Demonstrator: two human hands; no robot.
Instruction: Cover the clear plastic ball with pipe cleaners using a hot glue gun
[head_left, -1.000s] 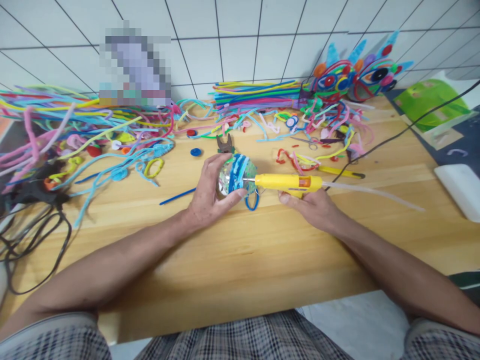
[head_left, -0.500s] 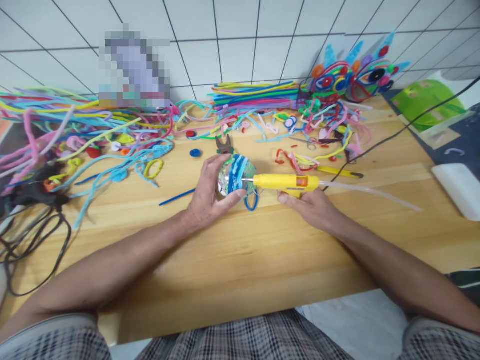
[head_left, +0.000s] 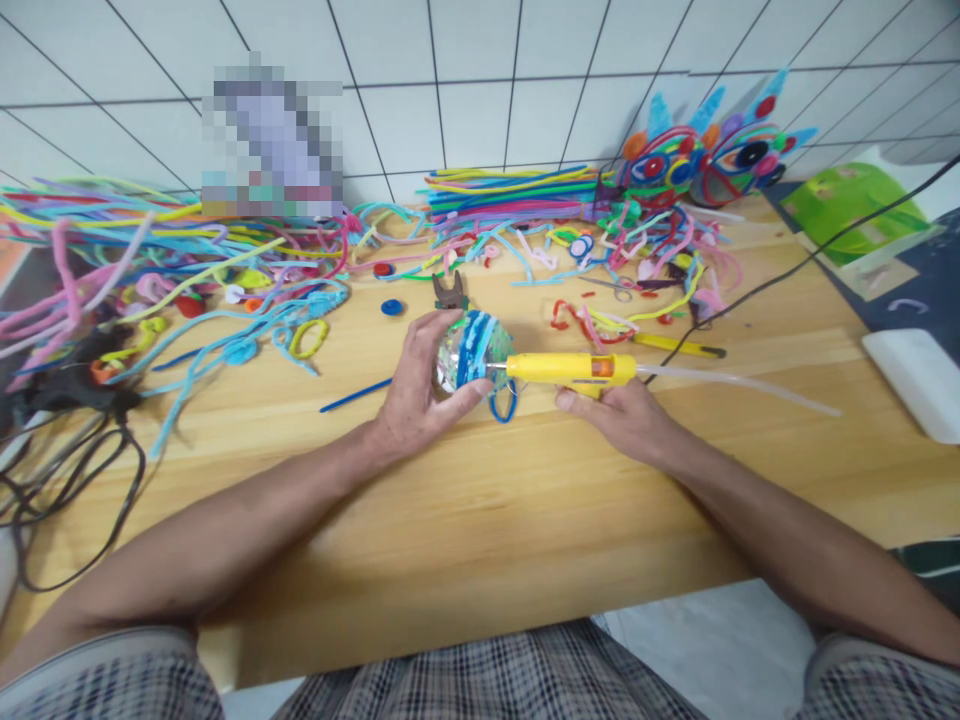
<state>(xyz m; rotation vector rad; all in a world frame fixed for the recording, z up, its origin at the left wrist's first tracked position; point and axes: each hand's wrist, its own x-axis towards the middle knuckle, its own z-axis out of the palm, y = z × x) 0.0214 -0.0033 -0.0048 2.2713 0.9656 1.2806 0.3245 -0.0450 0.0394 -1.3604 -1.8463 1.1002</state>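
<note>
My left hand [head_left: 420, 385] is wrapped round the left side of a clear, rounded object [head_left: 474, 345] with blue and light blue pipe cleaner bands across it. A yellow hot glue gun [head_left: 555, 367] is gripped in my right hand [head_left: 626, 415], its metal nozzle at the bands. From the gun's rear a long translucent glue stick [head_left: 742, 385] sticks out. A dark blue pipe cleaner loop [head_left: 504, 405] hangs or lies below the rounded object; which, I cannot tell. Just beyond stand the open jaws of pliers [head_left: 450, 290]. A straight blue pipe cleaner [head_left: 356, 395] lies left of my left hand.
Loose pipe cleaners [head_left: 247, 270] crowd the left and back; a bundle [head_left: 517, 195] lies by the tiled wall. Two decorated masks [head_left: 705, 155] stand back right. A yellow utility knife [head_left: 679, 345], black cable [head_left: 780, 275] and white box [head_left: 915, 385] are on the right.
Hardly anything differs. The glue gun has shifted very slightly left and down at the bands, while my left hand keeps its hold on the rounded object.
</note>
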